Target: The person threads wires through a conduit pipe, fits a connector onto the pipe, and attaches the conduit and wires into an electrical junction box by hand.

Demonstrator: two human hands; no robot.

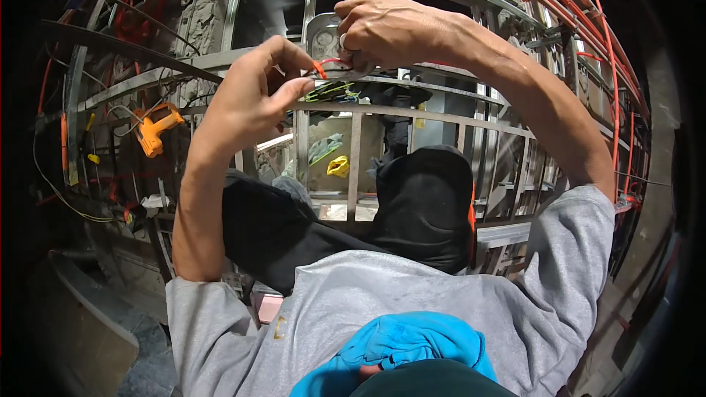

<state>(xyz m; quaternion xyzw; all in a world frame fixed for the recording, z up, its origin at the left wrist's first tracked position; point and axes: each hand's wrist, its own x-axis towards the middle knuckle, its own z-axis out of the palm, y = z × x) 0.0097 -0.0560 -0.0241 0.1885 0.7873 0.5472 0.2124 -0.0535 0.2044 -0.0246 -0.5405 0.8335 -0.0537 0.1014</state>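
Observation:
A round grey metal electrical box [321, 35] sits in the metal framing ahead of me, with thin red and dark wires [337, 65] in front of its lower part. My left hand [254, 92] is just left of the box, its thumb and index finger closing around a short orange wire end [319, 70]. From the right, my right hand [386, 26] reaches over the box's right edge with its fingers curled in. What those fingers grip is hidden behind them.
Metal studs and rails [356, 151] form a grid below my hands. An orange power tool [156, 131] hangs at the left. A yellow object [338, 167] lies beyond the rails, near my knees. Orange conduits [548, 0] run along the upper right.

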